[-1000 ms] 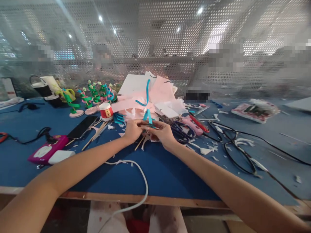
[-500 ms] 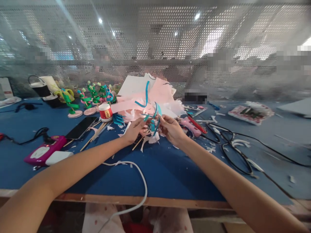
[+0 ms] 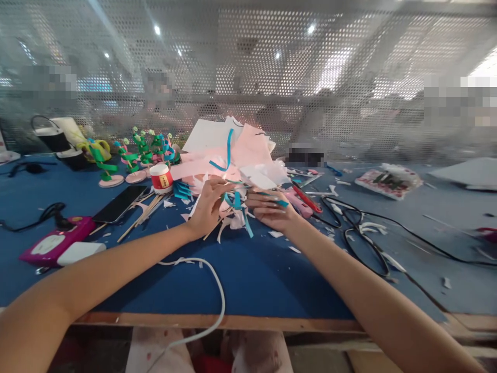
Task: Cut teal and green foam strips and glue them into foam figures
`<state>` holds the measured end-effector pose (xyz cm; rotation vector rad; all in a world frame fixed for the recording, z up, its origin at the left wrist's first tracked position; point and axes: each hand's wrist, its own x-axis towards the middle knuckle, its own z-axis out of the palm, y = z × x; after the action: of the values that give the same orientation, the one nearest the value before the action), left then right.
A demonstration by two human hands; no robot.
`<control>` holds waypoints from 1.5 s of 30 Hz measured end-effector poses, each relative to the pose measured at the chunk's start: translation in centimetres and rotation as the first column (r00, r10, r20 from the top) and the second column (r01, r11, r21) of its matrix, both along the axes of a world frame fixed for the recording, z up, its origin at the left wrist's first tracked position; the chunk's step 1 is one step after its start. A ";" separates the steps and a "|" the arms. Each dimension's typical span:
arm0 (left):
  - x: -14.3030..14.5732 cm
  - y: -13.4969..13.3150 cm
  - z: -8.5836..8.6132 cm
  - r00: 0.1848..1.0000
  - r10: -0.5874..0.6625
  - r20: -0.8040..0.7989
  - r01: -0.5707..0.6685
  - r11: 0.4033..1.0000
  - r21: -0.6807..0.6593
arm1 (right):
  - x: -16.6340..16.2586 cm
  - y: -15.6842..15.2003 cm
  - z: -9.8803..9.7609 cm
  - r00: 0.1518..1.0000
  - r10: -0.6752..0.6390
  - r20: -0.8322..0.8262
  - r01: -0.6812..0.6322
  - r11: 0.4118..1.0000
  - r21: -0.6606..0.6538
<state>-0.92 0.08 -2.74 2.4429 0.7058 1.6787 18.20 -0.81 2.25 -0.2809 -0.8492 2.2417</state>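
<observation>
Blue paper strips [image 3: 247, 224] hang between my two hands above the table, some of them curled. My left hand [image 3: 205, 210] is closed, with its thumb and fingertips pinching the strips from the left side. Opposite it, my right hand [image 3: 272, 213] has its fingers bent round a blue strip whose end [image 3: 282, 203] lies across them. The fingertips partly cover where the strips meet. Scraps of white and pink paper [image 3: 237, 221] lie just below. Behind my hands, a bent blue strip [image 3: 230, 150] rests on pink and white paper sheets [image 3: 256, 142].
Green spiral paper plants [image 3: 111, 167] on pink discs stand back left, beside a red-and-white jar [image 3: 161, 178]. A phone [image 3: 120, 203], wooden sticks [image 3: 135, 223] and a magenta power adapter [image 3: 58, 241] lie left. Red-handled scissors [image 3: 306, 198], a pink tool [image 3: 297, 203] and black cable [image 3: 351, 238] lie right.
My right hand has turned, so its fingers now lie across a blue strip. The strips between my hands have shifted and hang lower. The whole view has moved slightly.
</observation>
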 end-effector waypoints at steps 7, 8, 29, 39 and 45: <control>-0.5 0.0 -0.2 0.949 0.222 -0.224 -0.150 0.942 0.300 | 0.4 -0.2 0.5 0.982 -0.076 0.172 0.049 0.987 0.154; -0.6 0.0 -0.2 0.946 0.198 -0.258 -0.122 0.952 0.282 | 0.5 -0.2 0.6 0.977 -0.100 0.190 0.068 0.984 0.167; -0.5 -0.9 0.9 0.950 -0.035 -0.310 0.019 0.998 -0.053 | -0.9 0.6 -0.3 0.827 -0.511 0.236 0.477 0.859 0.188; -0.8 -0.5 1.3 0.949 -0.298 -0.102 0.247 0.904 -0.348 | -0.5 1.1 -0.4 0.828 -0.466 0.312 0.392 0.879 0.271; -0.2 -0.2 0.9 0.983 -0.109 -0.150 0.067 0.963 -0.262 | -0.9 0.5 0.1 0.830 -0.482 0.282 0.433 0.874 0.221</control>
<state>-1.12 -0.10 -1.84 2.4055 0.7663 1.2770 17.29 -0.32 2.33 -0.7267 -0.9937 1.6917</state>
